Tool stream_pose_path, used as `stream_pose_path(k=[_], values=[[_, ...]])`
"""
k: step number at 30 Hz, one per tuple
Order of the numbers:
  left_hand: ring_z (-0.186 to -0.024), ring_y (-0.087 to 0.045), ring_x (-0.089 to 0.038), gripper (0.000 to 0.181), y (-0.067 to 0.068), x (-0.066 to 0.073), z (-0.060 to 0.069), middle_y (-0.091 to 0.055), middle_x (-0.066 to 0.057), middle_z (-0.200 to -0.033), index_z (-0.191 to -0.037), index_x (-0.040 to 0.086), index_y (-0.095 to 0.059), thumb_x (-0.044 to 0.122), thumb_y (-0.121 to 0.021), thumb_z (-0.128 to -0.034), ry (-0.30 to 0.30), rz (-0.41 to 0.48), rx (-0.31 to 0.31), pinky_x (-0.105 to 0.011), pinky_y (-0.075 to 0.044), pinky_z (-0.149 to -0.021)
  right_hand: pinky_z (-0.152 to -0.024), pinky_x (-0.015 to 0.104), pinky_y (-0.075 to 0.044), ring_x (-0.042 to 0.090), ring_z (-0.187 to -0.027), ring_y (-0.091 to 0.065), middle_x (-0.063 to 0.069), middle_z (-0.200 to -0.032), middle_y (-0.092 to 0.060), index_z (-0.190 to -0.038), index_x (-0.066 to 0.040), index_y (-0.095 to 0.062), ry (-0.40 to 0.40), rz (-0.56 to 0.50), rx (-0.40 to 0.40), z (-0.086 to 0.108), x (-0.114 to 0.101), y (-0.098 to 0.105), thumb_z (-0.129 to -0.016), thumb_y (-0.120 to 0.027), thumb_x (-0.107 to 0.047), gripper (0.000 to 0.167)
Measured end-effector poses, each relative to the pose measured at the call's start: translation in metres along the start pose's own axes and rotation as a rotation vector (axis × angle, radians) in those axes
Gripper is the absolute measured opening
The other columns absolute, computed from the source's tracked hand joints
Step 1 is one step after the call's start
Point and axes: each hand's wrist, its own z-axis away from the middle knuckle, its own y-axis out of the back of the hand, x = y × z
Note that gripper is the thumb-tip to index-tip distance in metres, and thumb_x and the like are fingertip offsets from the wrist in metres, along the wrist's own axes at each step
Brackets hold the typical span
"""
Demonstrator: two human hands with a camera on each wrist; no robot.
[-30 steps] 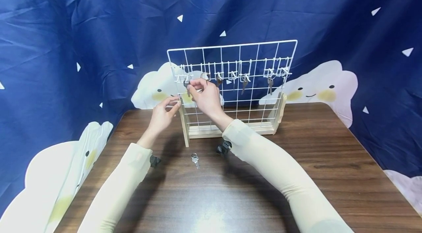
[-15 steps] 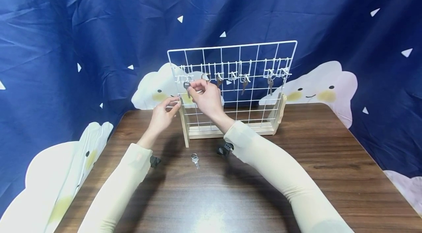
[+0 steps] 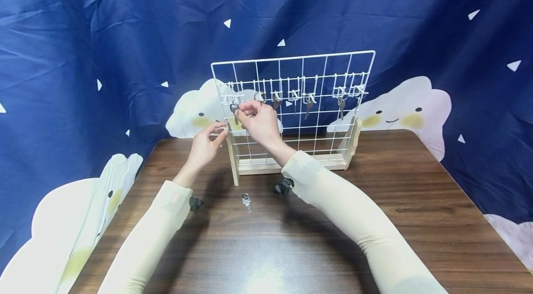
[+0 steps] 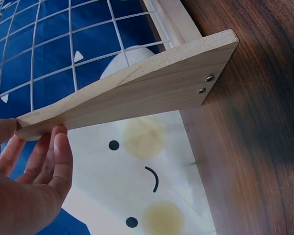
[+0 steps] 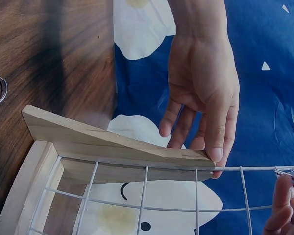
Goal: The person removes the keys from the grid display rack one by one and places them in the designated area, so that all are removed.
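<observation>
My right hand (image 3: pixel 261 124) pinches a key (image 3: pixel 234 107) between thumb and fingertips, in front of the leftmost hooks of a white wire grid rack (image 3: pixel 291 59). Whether the key's ring is on a hook is too small to tell. With thumb and fingers, my left hand (image 3: pixel 206 143) grips the upper end of the rack's left wooden side piece (image 4: pixel 132 88); the left wrist view shows this close up. At the edge of the right wrist view, fingertips of my right hand (image 5: pixel 284 208) show beside the grid. Another key (image 3: pixel 247 203) with a ring lies on the table.
Several keys, one of them a hanging key (image 3: pixel 342 109), hang from hooks along the grid. The rack stands on a brown wooden table (image 3: pixel 416 220). Behind it hangs a blue curtain (image 3: pixel 166 30) with white clouds and triangles.
The key in my right hand has shifted slightly left and down in front of the hooks. My left hand keeps its hold on the wooden side piece.
</observation>
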Motion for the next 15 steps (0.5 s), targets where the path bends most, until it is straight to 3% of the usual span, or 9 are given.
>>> stream_pose_path(k=[5, 10, 15], values=[[-0.097, -0.073, -0.040, 0.036, 0.0002, 0.0013, -0.0002, -0.072, -0.021, -0.113, -0.129, 0.011, -0.065, 0.030, -0.064, -0.0982, 0.001, -0.003, -0.001, -0.039, -0.065, -0.074, -0.049, 0.020, -0.049, 0.026, -0.067, -0.074, 0.008, -0.090, -0.078, -0.102, -0.010, -0.074, 0.013, 0.004, 0.001, -0.0023, 0.0011, -0.0014, -0.090, -0.071, -0.027, 0.021], [-0.098, -0.072, -0.042, 0.035, -0.0002, 0.0022, -0.0001, -0.071, -0.023, -0.113, -0.129, 0.010, -0.064, 0.028, -0.064, -0.0987, -0.002, 0.006, -0.003, -0.047, -0.065, -0.077, -0.050, 0.020, -0.049, 0.022, -0.064, -0.073, 0.007, -0.088, -0.078, -0.101, -0.010, -0.074, 0.031, 0.013, 0.007, -0.0027, 0.0017, -0.0014, -0.090, -0.070, -0.026, 0.019], [-0.097, -0.073, -0.042, 0.034, -0.0002, 0.0014, 0.0004, -0.072, -0.022, -0.112, -0.128, 0.011, -0.065, 0.028, -0.065, -0.0982, 0.001, 0.005, 0.000, -0.039, -0.065, -0.074, -0.050, 0.022, -0.052, 0.023, -0.065, -0.073, 0.007, -0.088, -0.078, -0.101, -0.011, -0.074, 0.025, -0.007, -0.003, -0.0002, 0.0016, 0.0001, -0.090, -0.071, -0.024, 0.018]])
